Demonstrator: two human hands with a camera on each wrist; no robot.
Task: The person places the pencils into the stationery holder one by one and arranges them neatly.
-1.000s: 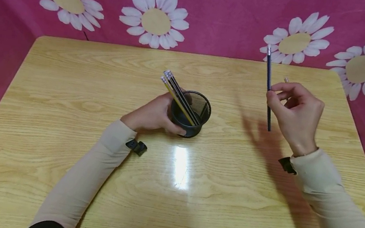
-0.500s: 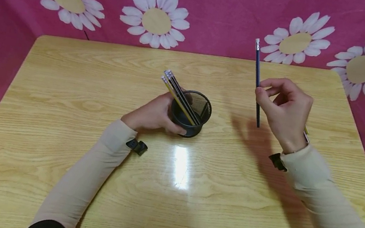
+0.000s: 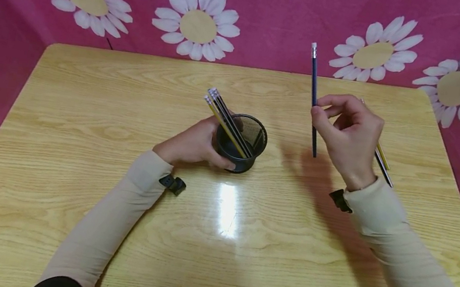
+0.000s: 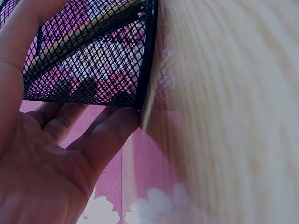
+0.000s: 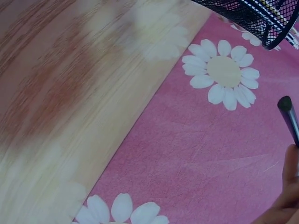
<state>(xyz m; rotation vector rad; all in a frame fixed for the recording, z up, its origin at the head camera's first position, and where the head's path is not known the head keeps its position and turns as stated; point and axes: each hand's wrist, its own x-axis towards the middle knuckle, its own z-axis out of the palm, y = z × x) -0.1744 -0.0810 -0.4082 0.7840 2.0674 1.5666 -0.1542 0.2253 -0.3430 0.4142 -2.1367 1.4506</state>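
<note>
A black mesh pencil cup [image 3: 252,128] stands near the middle of the table, and my left hand [image 3: 196,143] grips it from the left side. Several pencils [image 3: 226,123], yellow and dark ones with white erasers, lean leftward inside the cup. In the left wrist view, my thumb and fingers wrap around the mesh wall [image 4: 103,60]. To the right of the cup, my right hand [image 3: 348,137] pinches a dark blue pencil [image 3: 314,84] between thumb and fingertips. That pencil hangs above the table, nearly upright, eraser end up; its lower tip [image 5: 285,105] shows in the right wrist view.
Partly hidden behind my right hand, a yellow pencil [image 3: 383,157] and a dark pencil [image 3: 384,169] lie on the wooden table [image 3: 132,78]. A pink cloth with white daisies [image 3: 285,22] hangs beyond the table's far edge.
My right hand has moved left toward the cup with the blue pencil, uncovering more of the pencils lying behind it. The left hand and the cup have stayed in place.
</note>
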